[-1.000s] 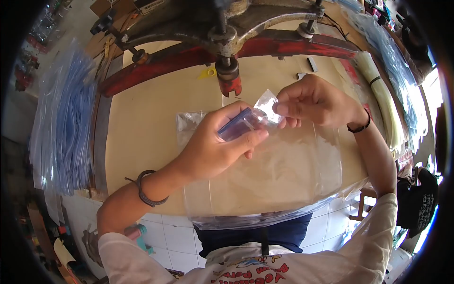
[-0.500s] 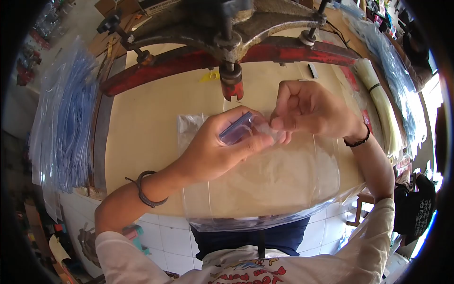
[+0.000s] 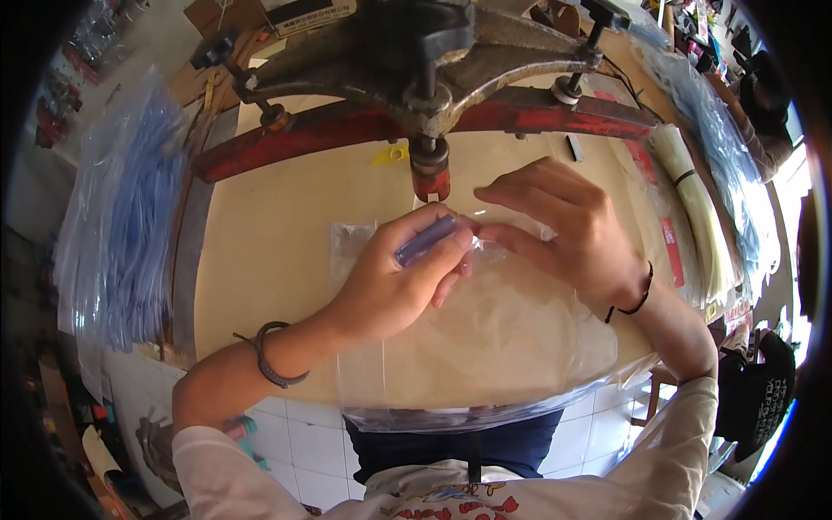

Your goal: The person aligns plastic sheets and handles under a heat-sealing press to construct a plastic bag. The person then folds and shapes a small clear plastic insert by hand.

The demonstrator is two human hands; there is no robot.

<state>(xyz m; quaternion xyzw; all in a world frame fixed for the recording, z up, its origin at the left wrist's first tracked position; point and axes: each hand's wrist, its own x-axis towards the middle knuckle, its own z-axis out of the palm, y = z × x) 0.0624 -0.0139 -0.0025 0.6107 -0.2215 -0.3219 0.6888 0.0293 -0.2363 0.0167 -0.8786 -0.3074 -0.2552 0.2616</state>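
My left hand [image 3: 394,277] is wrapped round a small bluish clear plastic piece [image 3: 426,240], which lies between the thumb and the fingers. Just right of it, my right hand [image 3: 563,230] is spread, thumb and fingers apart, with the thumb tip close to the left fingertips. A shiny bit of clear film shows near the left thumb tip; whether the right thumb touches it I cannot tell. Beneath both hands a large clear plastic sheet [image 3: 485,347] lies on the tan work surface [image 3: 260,286] and hangs over its front edge.
A red bar [image 3: 312,130] on a metal press frame [image 3: 347,69] crosses above the surface, its red-tipped post [image 3: 431,173] close beyond my hands. Bluish plastic strips [image 3: 143,225] lie at the left, a pale bundle [image 3: 693,208] at the right. A yellow piece [image 3: 394,153] lies behind.
My right hand has opened from a pinch, its fingers spreading. The clear film between the hands has shrunk from view, and my left fingers have closed further over the bluish piece.
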